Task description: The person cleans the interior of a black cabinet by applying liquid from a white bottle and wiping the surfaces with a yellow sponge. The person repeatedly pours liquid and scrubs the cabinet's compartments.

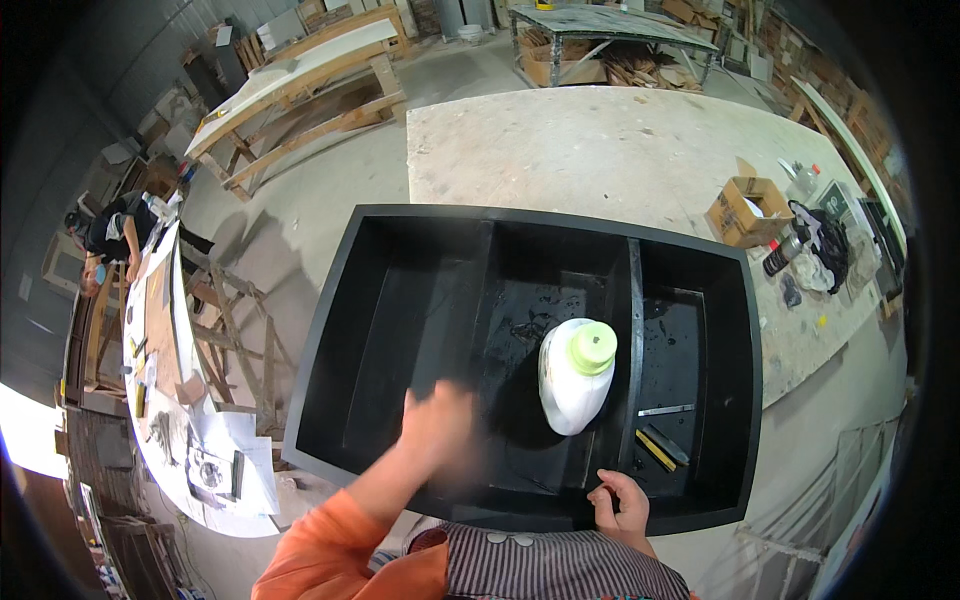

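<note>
A black box [540, 214] with three compartments lies in front of me on the table. In its middle compartment stands a white bottle [575, 395] with a light green cap, beside the right-hand divider. My left hand [438, 430] is over the left side of the box, its fingers smeared by motion. Near the front rim, my right hand [624, 505] has its fingers curled close together; what they hold, if anything, is too small to make out. A yellow and black tool [656, 450] and a thin metal strip [666, 410] lie in the right compartment.
A cardboard box [748, 212], a dark spray can [782, 255] and crumpled plastic bags [822, 262] sit on the pale tabletop [560, 150] at the right. Another person [118, 230] leans over a workbench [165, 330] at the left. Wooden benches stand farther back.
</note>
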The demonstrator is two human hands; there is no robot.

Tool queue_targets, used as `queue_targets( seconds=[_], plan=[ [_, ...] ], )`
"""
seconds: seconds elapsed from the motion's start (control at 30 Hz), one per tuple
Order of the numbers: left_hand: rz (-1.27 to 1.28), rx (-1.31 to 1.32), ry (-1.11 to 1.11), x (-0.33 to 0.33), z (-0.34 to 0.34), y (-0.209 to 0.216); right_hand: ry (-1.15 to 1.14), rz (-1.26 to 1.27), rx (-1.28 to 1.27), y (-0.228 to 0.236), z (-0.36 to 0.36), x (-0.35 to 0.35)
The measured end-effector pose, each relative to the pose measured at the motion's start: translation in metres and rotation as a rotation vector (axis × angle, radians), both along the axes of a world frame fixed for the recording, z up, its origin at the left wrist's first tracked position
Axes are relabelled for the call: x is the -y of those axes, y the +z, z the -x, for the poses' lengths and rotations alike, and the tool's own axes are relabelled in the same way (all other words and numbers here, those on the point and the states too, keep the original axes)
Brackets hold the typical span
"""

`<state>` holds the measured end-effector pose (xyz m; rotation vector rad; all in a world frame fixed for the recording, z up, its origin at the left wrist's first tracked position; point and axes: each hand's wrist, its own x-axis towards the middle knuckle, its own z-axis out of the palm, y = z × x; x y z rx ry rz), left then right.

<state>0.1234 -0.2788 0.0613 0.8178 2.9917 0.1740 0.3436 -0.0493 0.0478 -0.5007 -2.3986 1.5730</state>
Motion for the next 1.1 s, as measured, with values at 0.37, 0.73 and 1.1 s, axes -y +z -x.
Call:
queue_targets(
  seconds=[0.37,0.73,1.1],
  plan=[
    [-0.157,0.338,0.350,-0.098,0.186,-0.022,-0.025,-0.043,-0.122,0.000,0.000,0.002],
    [0.039,0.430,-0.158,0.060,-0.069,0.023,0.005,-0.054,-0.147,0.008,0.003,0.003],
    [-0.493,0.544,0.172,-0.055,0.146,-0.012,-0.063,-0.015,-0.115,0.009,0.005,0.007]
  ],
)
